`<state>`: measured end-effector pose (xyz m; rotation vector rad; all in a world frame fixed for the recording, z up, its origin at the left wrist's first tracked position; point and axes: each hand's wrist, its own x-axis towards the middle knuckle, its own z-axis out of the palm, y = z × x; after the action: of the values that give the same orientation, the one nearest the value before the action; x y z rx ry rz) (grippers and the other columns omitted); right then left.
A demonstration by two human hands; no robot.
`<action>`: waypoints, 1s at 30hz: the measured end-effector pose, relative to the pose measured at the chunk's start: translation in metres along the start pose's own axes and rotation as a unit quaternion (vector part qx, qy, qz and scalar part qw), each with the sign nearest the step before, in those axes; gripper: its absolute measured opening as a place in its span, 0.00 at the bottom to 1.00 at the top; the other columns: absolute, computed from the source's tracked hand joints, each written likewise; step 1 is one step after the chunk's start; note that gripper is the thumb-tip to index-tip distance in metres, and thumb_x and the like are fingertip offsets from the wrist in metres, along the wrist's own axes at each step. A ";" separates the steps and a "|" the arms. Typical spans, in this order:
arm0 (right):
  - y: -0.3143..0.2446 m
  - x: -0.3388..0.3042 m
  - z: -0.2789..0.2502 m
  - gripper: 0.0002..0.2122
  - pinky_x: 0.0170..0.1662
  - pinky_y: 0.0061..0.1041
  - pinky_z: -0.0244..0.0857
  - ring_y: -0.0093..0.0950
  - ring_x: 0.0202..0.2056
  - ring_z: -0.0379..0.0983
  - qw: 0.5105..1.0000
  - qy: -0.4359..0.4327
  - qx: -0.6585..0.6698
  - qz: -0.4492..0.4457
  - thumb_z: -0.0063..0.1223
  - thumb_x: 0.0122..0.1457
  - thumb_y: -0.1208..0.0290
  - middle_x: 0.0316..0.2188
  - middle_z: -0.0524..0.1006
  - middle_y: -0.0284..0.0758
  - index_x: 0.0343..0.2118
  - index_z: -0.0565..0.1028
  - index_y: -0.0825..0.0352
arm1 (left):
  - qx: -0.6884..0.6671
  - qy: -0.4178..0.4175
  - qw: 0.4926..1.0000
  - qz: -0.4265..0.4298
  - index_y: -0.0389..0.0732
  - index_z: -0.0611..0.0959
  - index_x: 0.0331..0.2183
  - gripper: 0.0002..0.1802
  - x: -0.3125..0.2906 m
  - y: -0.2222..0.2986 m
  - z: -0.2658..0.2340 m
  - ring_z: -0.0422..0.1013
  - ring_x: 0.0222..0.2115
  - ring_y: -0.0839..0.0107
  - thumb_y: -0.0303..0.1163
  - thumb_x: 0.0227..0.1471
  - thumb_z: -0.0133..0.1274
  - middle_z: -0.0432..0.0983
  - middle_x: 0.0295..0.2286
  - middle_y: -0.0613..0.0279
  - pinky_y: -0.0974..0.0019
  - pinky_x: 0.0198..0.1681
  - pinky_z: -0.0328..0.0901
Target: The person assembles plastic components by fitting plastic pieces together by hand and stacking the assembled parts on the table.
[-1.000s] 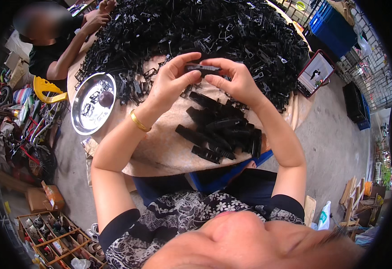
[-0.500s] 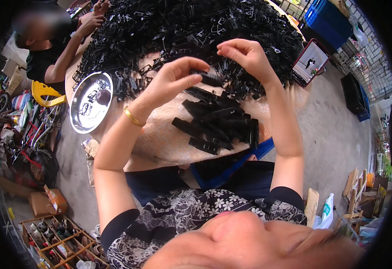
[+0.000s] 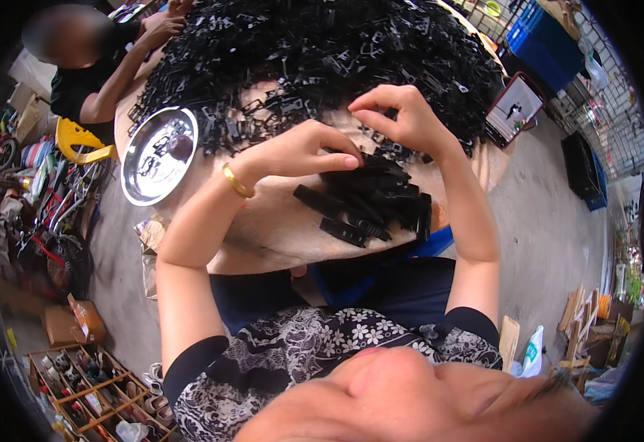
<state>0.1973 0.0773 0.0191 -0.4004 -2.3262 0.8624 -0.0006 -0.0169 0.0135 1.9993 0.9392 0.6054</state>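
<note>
Over a heap of dark, elongated black plastic pieces (image 3: 366, 202) on the table's near side, my left hand (image 3: 303, 151) has come down, a gold bangle on its wrist. Its thumb and fingers are closed at the heap's far edge on a black plastic piece (image 3: 370, 163), partly hidden by the fingers. My right hand (image 3: 406, 121) hovers a little further back and to the right. Its thumb and forefinger curve together almost tip to tip, and I cannot make out anything between them. Behind both hands spreads a great pile of small black plastic parts (image 3: 314, 51).
A round metal tray (image 3: 134, 184) with a dark round object and small black parts sits at the left. A propped phone (image 3: 513, 110) stands at the right edge. Across the far left, another person's hands (image 3: 163, 29) are at the pile. A yellow chair (image 3: 79, 140) stands beyond.
My left hand has moved down and right, carrying a black piece onto the near heap. My right hand has lowered slightly. The view has shifted a little.
</note>
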 end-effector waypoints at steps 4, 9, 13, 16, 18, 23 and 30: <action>-0.006 0.005 0.007 0.07 0.32 0.23 0.68 0.28 0.28 0.75 0.999 -0.007 -0.026 -0.032 0.57 0.49 0.73 0.26 0.79 0.39 0.31 0.79 0.69 | 0.069 0.082 0.990 0.087 0.36 0.82 0.33 0.10 0.003 0.005 0.011 0.74 0.31 0.63 0.31 0.48 0.56 0.77 0.29 0.54 0.65 0.36 0.68; 0.003 0.013 0.018 0.06 0.33 0.25 0.69 0.31 0.29 0.76 0.999 -0.006 -0.041 -0.031 0.56 0.48 0.74 0.27 0.78 0.40 0.30 0.78 0.69 | 0.207 0.172 0.958 0.099 0.36 0.81 0.30 0.10 -0.003 0.016 0.004 0.72 0.25 0.60 0.32 0.45 0.59 0.75 0.24 0.56 0.64 0.29 0.67; 0.011 0.015 0.013 0.06 0.35 0.26 0.69 0.33 0.30 0.75 0.995 0.012 -0.090 -0.039 0.55 0.48 0.73 0.27 0.78 0.39 0.30 0.78 0.68 | 0.315 0.266 0.910 -0.031 0.35 0.79 0.35 0.15 -0.026 0.020 -0.023 0.71 0.32 0.58 0.35 0.46 0.57 0.74 0.32 0.52 0.62 0.37 0.66; 0.013 0.014 0.004 0.06 0.35 0.27 0.68 0.34 0.30 0.75 0.991 -0.004 -0.121 -0.058 0.55 0.48 0.73 0.27 0.78 0.38 0.29 0.78 0.68 | 0.392 0.299 0.858 -0.142 0.33 0.74 0.43 0.23 -0.053 0.028 -0.032 0.66 0.44 0.54 0.37 0.46 0.57 0.71 0.39 0.49 0.59 0.48 0.61; 0.015 0.014 0.000 0.05 0.35 0.29 0.68 0.34 0.30 0.74 0.987 -0.011 -0.135 -0.083 0.55 0.48 0.73 0.26 0.78 0.38 0.28 0.78 0.68 | 0.373 0.274 0.867 -0.184 0.32 0.68 0.49 0.31 -0.076 0.028 -0.030 0.60 0.50 0.51 0.39 0.47 0.56 0.66 0.46 0.43 0.57 0.54 0.57; 0.020 0.016 0.005 0.05 0.35 0.31 0.67 0.35 0.30 0.72 0.974 -0.074 -0.177 -0.118 0.54 0.48 0.71 0.24 0.76 0.36 0.26 0.76 0.66 | 0.373 0.293 0.839 -0.265 0.35 0.58 0.56 0.37 -0.101 -0.005 0.007 0.43 0.58 0.41 0.38 0.49 0.54 0.46 0.57 0.36 0.48 0.60 0.45; 0.029 0.015 0.026 0.05 0.34 0.30 0.65 0.33 0.29 0.72 0.965 -0.093 -0.193 -0.154 0.54 0.47 0.71 0.23 0.74 0.34 0.27 0.75 0.64 | 0.377 0.337 0.815 -0.283 0.37 0.58 0.57 0.34 -0.068 -0.046 -0.003 0.39 0.60 0.46 0.41 0.53 0.47 0.44 0.58 0.41 0.44 0.60 0.36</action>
<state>0.1712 0.0936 -0.0087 -0.1093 -2.6433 0.3055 -0.0617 -0.0516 -0.0283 1.9635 2.4167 0.6580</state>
